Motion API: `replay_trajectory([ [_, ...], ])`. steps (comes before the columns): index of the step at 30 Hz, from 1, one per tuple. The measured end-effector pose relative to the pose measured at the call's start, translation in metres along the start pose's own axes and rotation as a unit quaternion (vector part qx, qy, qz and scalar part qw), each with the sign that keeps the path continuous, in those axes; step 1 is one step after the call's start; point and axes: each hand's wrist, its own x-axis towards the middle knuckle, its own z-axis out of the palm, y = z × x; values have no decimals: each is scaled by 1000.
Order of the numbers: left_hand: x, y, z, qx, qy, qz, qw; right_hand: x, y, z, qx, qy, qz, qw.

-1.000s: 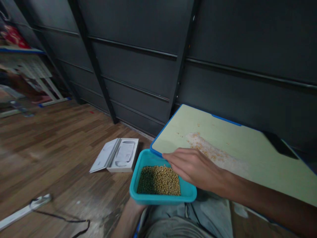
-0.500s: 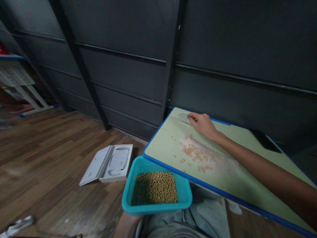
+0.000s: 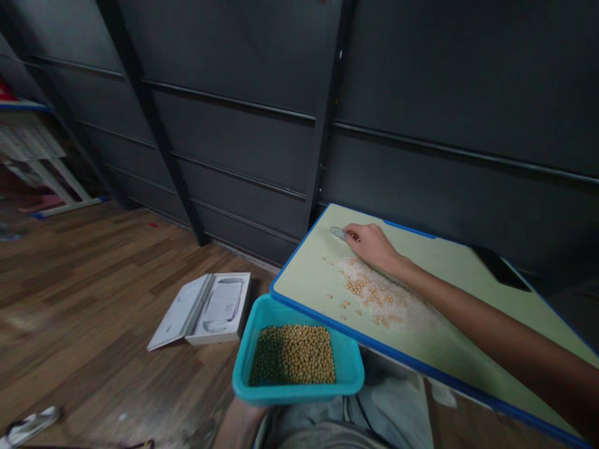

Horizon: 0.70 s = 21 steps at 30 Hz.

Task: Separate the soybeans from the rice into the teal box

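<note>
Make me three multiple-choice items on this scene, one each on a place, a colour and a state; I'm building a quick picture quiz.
1. Where does the white box lie?
A. on the floor
B. on the table
C. in the tub

2. What colour is the tub of beans?
A. red
B. turquoise
C. black

3. How is the white box?
A. taped shut
C. crushed flat
B. open

Answers: 1 A, it rests on the wooden floor left of the table. 2 B, its rim and walls are turquoise. 3 B, its lid is folded out beside the tray.
</note>
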Motion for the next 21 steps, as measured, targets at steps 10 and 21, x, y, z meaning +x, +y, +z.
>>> replay_trajectory([
  [10,-27,5,27,-16,33,-29,999,1,-26,-1,64,-17,-65,996],
  [21,-6,0,4,-23,-9,-32,999,-10,-48,2,109,-40,-108,987],
])
